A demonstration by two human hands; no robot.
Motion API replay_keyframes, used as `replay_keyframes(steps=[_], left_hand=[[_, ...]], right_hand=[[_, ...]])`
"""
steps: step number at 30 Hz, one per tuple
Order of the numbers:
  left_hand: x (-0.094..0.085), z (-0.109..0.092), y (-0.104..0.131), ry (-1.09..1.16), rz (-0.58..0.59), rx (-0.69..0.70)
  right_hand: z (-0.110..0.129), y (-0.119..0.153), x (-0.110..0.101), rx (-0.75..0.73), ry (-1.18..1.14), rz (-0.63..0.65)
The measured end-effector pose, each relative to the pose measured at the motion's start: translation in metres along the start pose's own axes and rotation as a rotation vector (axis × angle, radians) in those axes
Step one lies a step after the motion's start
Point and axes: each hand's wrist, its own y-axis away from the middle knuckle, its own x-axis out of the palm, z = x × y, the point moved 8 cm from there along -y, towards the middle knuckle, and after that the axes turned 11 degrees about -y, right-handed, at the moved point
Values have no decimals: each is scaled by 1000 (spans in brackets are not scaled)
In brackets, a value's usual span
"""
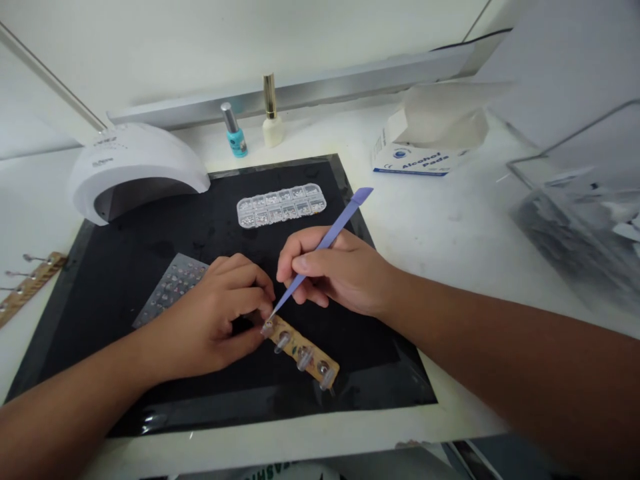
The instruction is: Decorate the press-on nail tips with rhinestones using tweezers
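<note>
My right hand (340,270) is closed around a slim purple pair of tweezers (327,238), held slanted like a pen. Their thin tip points down at the left end of a short wooden nail-tip stand (295,349). Several clear nail tips (304,359) stick out from this stand on round metal mounts. My left hand (225,313) pinches the stand's left end between thumb and fingers, beside the tweezer tip. A grey sheet with rows of small gems (175,283) lies partly beneath my left hand. Whether a gem sits at the tweezer tip is too small to tell.
A clear compartment case of tiny gems (281,205) lies on the black mat (215,400). Behind are a white nail lamp (140,160), blue polish bottle (236,137) and cream bottle (273,123). An alcohol pads box (415,157) and clear bin (575,220) stand right; another wooden stand (33,287) lies left.
</note>
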Motion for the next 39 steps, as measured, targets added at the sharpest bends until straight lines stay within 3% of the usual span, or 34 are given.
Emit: replay_keyframes(steps=[12,29,33,39], left_hand=[[2,3,-1,10,0,18],[1,3,2,-5,-2,18],[-2,6,9,16,-49,-14],[-1,7,13,-57,-51,-18]], right_hand=[[-1,5,1,69,150,-50],[-1,5,2,109,137,-77],[2,7,4,86,110,-85],[1,15,2,94,134,-166]])
